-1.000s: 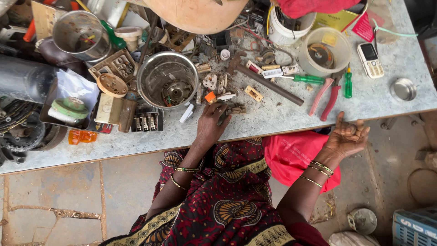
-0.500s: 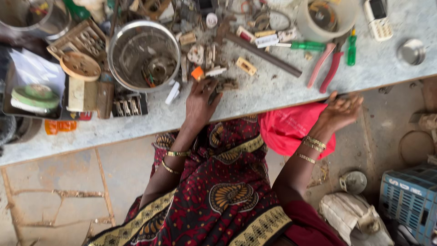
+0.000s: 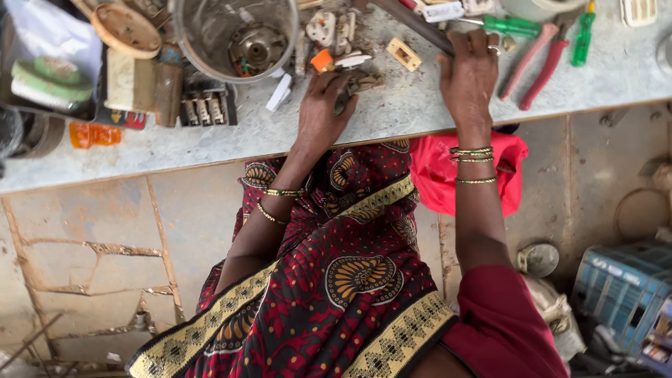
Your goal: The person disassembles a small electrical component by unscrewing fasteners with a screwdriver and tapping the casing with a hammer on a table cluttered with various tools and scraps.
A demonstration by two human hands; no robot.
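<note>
Head view, looking down on a stone table strewn with small parts. The left hand lies near the middle of the table, its grip closed on a small dark metal part. The right hand rests palm-down to the right of it, fingers spread flat on the table beside a long dark metal bar; its grip is released. Far left: one round steel bowl holding a metal fitting. Left of the bowl: one tan box and one orange packet. Far right: one pair of red-handled pliers and two green-handled screwdrivers.
</note>
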